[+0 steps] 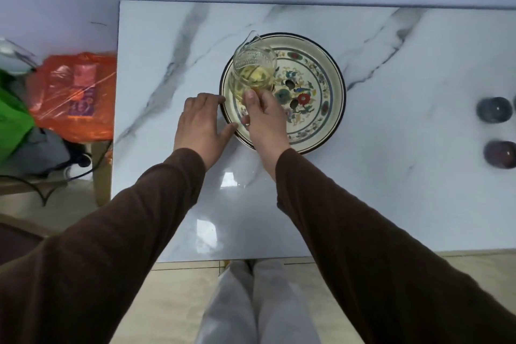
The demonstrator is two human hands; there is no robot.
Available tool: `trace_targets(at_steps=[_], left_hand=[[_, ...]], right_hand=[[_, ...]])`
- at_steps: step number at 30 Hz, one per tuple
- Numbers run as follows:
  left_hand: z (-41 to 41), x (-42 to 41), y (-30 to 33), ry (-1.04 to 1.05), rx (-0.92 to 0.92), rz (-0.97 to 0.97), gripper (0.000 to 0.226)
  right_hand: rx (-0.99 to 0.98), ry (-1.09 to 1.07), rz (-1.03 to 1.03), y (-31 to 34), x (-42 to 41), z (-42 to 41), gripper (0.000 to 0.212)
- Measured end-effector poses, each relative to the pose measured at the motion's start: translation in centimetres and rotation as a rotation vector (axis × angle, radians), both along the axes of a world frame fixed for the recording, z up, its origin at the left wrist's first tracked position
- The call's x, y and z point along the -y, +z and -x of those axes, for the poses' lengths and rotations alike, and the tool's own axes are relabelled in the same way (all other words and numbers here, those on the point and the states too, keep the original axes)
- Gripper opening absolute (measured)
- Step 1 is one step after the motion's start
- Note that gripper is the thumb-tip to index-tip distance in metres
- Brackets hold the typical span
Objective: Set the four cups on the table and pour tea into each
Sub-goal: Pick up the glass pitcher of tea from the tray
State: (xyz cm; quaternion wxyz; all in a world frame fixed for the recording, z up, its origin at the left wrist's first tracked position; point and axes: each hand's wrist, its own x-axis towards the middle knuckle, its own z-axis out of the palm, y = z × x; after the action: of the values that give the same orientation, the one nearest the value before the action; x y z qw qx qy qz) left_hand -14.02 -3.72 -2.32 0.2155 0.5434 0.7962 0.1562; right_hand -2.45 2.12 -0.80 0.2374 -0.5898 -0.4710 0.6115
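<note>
A clear glass pitcher (252, 70) holding yellow tea stands over the left part of a round floral tea tray (321, 86). My right hand (265, 117) grips the pitcher from the near side, thumb on the glass. My left hand (202, 123) lies flat with fingers spread on the marble table (391, 190), touching the tray's left rim. Two dark glazed cups (492, 109) (501, 153) sit at the table's far right, and the edge of a third shows at the frame border.
Left of the table, off its edge, lie an orange plastic bag (75, 95), a green bag (12, 120) and cables on a low stand. The table's near edge runs above my legs.
</note>
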Motion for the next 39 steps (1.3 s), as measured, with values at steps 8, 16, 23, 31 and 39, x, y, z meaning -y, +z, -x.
trace_targets(at_steps=[8, 16, 23, 31, 39], left_hand=[[-0.5, -0.6, 1.6, -0.053, -0.05, 0.017, 0.051], [-5.2, -1.8, 5.3, -0.17, -0.098, 0.028, 0.055], [-14.4, -2.5, 6.7, -0.338, -0.196, 0.009, 0.06], [-29.5, -2.0, 6.1, -0.424, -0.242, 0.039, 0.061], [-41.0, -2.7, 4.3, -0.426, -0.163, 0.074, 0.064]], right_hand=[[-0.096, -0.12, 0.073, 1.4, 0.0, -1.8, 0.024], [-0.055, -0.18, -0.032, 5.4, 1.9, -9.9, 0.029], [0.021, -0.204, -0.105, 7.2, 3.8, -20.3, 0.027], [0.086, -0.178, -0.11, 6.6, 5.4, -36.3, 0.029], [0.138, -0.184, -0.074, 5.0, 4.5, -47.3, 0.03]])
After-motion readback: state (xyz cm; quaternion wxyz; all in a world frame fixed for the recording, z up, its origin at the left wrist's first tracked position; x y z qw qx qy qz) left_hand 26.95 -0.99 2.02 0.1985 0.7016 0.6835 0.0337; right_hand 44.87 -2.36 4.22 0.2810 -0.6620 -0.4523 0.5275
